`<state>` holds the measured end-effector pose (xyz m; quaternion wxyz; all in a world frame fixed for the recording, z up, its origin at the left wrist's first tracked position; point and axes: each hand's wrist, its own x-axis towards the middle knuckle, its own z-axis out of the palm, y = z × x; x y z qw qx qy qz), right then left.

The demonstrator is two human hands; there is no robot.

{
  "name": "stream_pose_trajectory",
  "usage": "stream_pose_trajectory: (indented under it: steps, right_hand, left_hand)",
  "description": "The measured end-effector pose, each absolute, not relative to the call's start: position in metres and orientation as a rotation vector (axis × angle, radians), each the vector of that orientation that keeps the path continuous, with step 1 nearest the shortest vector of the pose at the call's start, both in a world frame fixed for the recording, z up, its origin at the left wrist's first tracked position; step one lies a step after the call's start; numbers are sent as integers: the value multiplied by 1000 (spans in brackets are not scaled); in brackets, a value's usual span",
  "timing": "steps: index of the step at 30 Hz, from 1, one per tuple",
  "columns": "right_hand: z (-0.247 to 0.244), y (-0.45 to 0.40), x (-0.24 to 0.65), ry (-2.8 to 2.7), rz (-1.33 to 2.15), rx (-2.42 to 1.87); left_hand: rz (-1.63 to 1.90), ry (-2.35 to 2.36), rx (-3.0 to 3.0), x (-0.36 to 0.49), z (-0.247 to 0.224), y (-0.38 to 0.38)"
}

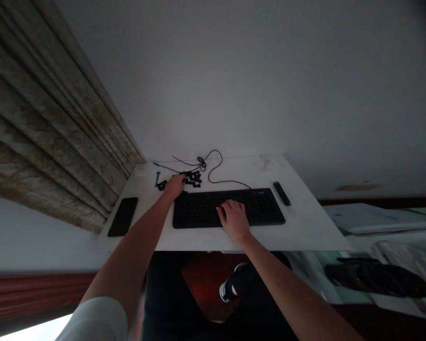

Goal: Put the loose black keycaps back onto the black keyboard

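Note:
A black keyboard (pixel 199 219) lies on the white table, its cable running from the back edge. My right hand (pixel 235 219) rests palm down over the keyboard's middle, thumb apart from the fingers, holding nothing I can see. Beyond the keyboard's left back corner is a loose pile of small black keycaps (pixel 194 178). My left hand (pixel 175 185) reaches into this pile, its fingers bent and close together. Whatever lies between those fingertips is too small and dark to make out.
On the table (pixel 305 232) are a black phone (pixel 123 217) at left, a small blue tool (pixel 157 178), clear plastic (pixel 144 169) and a coiled cable (pixel 201 164). A black-handled wire tool (pixel 281 193) lies right. Curtains (pixel 57 104) hang left; a wall stands behind.

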<state>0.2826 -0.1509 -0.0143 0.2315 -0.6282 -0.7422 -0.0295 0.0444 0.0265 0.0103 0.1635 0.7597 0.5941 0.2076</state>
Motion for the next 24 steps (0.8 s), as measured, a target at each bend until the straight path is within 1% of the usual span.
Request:
stream_pose_trajectory:
  steps: [6, 9, 11, 13, 15, 18, 24]
  right_hand:
    - [-15, -151, 283, -2012, -84, -1714]
    - [-16, -151, 283, -1996, -74, -1689]
    - [-16, -152, 284, -1978, -65, -1666]
    - [-17, -153, 285, -1954, -60, -1634]
    - [-18, -154, 287, -1938, -59, -1595]
    - [-20, -156, 289, -1941, -55, -1525]
    - [-23, -156, 291, -1959, -71, -1422]
  left_hand:
    - [913, 1622, 1858, 55, 17, 16]
    - [1112, 1286, 1420, 71, 15, -11]
    - [1126, 1095, 1212, 83, 11, -36]
    - [1087, 1023, 1140, 93, 6, -63]
    - [1072, 1007, 1158, 103, 2, -86]
    - [1102, 1047, 1353, 115, -2, -110]
    - [1226, 1064, 1679, 129, -3, -130]
